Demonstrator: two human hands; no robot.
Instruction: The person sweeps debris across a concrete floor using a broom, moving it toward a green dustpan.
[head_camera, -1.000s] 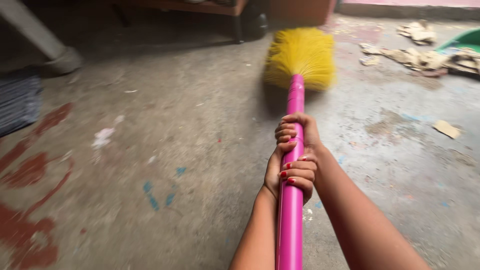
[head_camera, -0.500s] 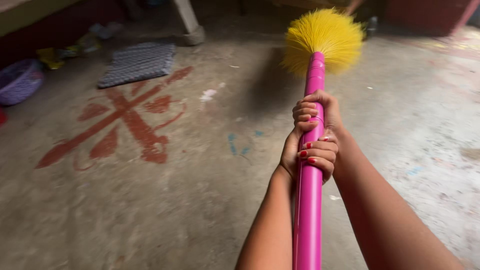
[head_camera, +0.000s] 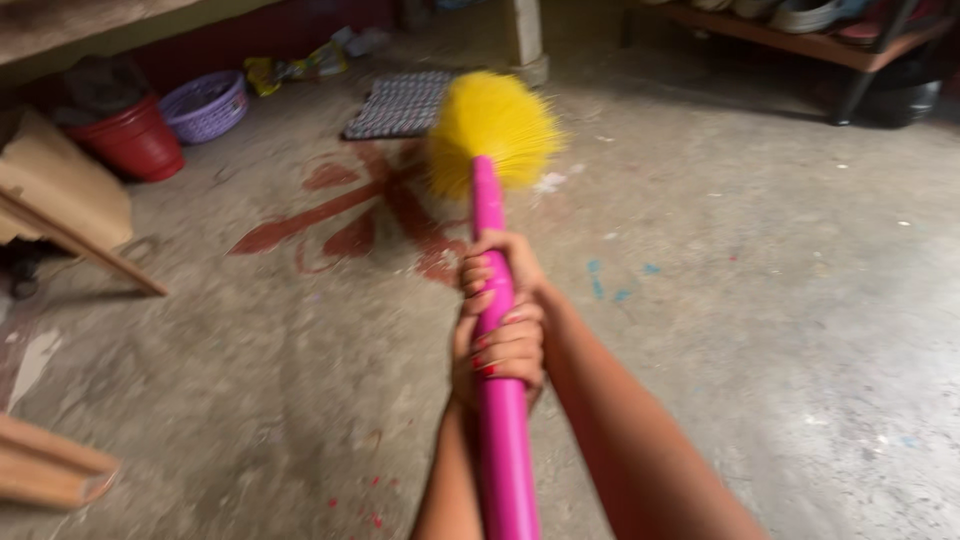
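Grey concrete floor is being shown across the whole view, marked with a faded red painted pattern and small blue flecks. At the far left, a red bucket is being seen just beside a purple basket, with a woven mat lying further right near a post. A low shelf is being glimpsed at the top right, and wooden pieces are being seen along the left edge.

A broom with a pink handle is being held out over the floor by both hands, its yellow bristle head being kept above the red pattern. The handle is being gripped by the right hand further up, fingers wrapped fully round it. Just below, touching it, the left hand is being closed round the same handle, its red-painted nails facing the camera. Everything is being blurred slightly, so whether the bristles are touching the floor cannot be told.
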